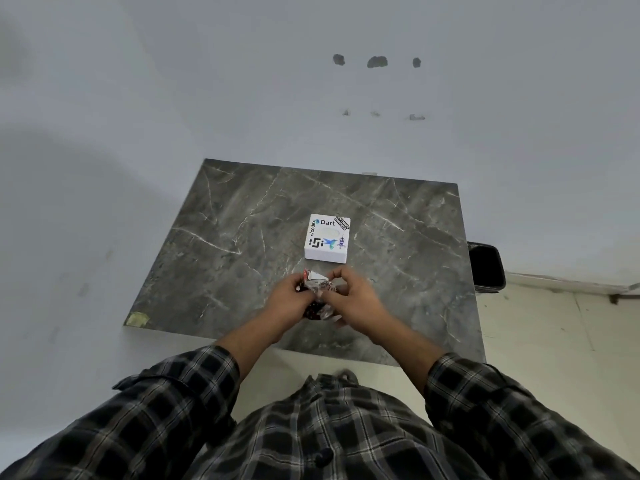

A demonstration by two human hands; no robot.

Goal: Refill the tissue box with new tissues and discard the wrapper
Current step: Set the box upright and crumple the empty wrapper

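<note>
A white tissue box (327,239) covered with stickers stands closed near the middle of the grey marble table (225,244). Just in front of it, both hands hold a crumpled plastic wrapper (317,284) printed in red, white and dark colours. My left hand (287,297) grips its left side and my right hand (349,296) pinches its right side with fingers curled. Part of the wrapper hangs down between the hands. I cannot tell whether tissues are inside the wrapper.
A black waste bin (486,266) stands on the floor just past the table's right edge. The table stands against a pale wall. A yellowish patch (137,319) marks the table's front left corner.
</note>
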